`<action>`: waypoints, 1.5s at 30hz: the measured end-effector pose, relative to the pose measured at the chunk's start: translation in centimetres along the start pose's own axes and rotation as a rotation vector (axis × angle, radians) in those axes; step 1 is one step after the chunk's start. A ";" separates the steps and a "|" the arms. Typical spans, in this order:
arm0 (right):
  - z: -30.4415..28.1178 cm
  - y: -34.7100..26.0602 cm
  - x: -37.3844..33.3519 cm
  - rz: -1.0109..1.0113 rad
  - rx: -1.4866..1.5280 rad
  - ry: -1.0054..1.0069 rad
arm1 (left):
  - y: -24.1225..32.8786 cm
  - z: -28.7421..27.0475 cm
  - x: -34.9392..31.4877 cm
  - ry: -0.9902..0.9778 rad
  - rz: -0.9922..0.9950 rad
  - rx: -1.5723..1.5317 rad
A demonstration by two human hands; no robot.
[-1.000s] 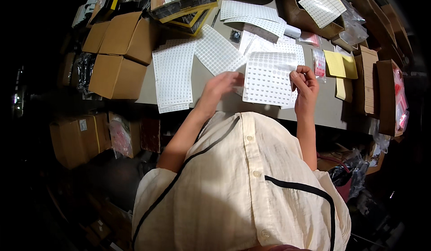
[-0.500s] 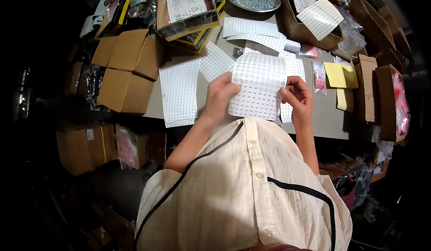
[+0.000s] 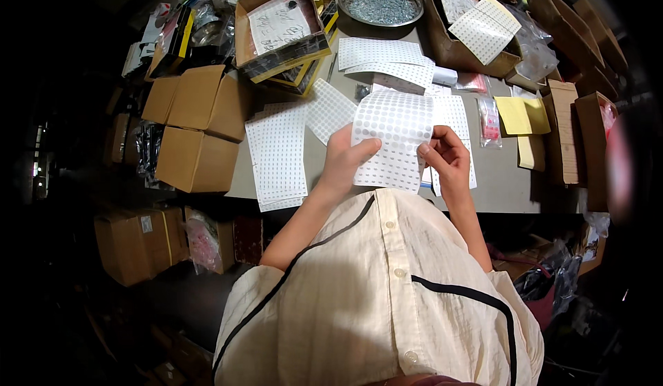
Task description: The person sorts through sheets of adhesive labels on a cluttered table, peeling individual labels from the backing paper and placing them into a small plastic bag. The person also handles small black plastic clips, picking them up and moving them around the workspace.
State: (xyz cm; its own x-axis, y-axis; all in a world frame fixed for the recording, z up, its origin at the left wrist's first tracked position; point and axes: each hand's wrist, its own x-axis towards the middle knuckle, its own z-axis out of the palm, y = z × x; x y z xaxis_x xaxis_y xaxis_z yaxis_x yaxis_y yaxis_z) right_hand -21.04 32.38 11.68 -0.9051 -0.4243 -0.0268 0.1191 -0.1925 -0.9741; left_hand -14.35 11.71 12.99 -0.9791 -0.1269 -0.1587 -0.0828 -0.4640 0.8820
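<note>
A white sheet of small round stickers [image 3: 390, 158] is held up in front of my chest, just above the table's near edge. Its upper part curves over and shows pale grey circles; below that run rows of dark print. My left hand [image 3: 345, 161] grips its left side, the thumb lying flat across the front. At the right edge, my right hand [image 3: 449, 156] pinches the sheet between thumb and curled fingers. More sticker sheets lie around: a stack [image 3: 277, 154] to the left, a tilted sheet [image 3: 330, 109] beside it, and some curled sheets [image 3: 383, 54] farther back.
An open cardboard box [image 3: 200, 127] stands at left, a shallow box with a paper [image 3: 314, 47] behind it. A metal bowl of small metal parts [image 3: 381, 4] sits at the back. Yellow papers [image 3: 521, 116] and a red-and-white packet [image 3: 489, 120] lie right, near more cardboard boxes [image 3: 563, 127].
My left thumb has slid farther inward over the sheet. My right hand has shifted slightly left along with the sheet's right edge. The whole view has tilted a little.
</note>
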 end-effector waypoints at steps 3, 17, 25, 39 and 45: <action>0.1 0.4 0.0 -0.026 -0.020 -0.019 | -0.4 -0.1 0.2 0.030 0.009 0.008; -1.0 -0.1 1.0 -0.115 0.034 0.190 | 1.8 -1.3 -1.4 0.002 -0.184 0.045; -1.2 0.2 0.8 -0.116 0.026 0.193 | 0.2 -2.1 -1.7 -0.060 -0.154 0.154; 4.3 -2.0 -0.6 -0.580 -0.845 0.027 | -1.1 1.5 -1.1 0.080 0.078 0.069; 4.2 -2.5 -0.4 -0.693 -1.035 0.072 | -0.9 1.9 -1.1 0.038 0.125 0.092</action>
State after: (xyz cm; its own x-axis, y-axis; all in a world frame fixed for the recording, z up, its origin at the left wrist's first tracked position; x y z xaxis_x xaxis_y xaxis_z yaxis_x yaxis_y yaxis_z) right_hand -19.24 29.26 15.04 -0.6730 -0.4560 0.5823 -0.7391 0.4441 -0.5064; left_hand -13.53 13.92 13.18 -0.9752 -0.2127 -0.0604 0.0208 -0.3603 0.9326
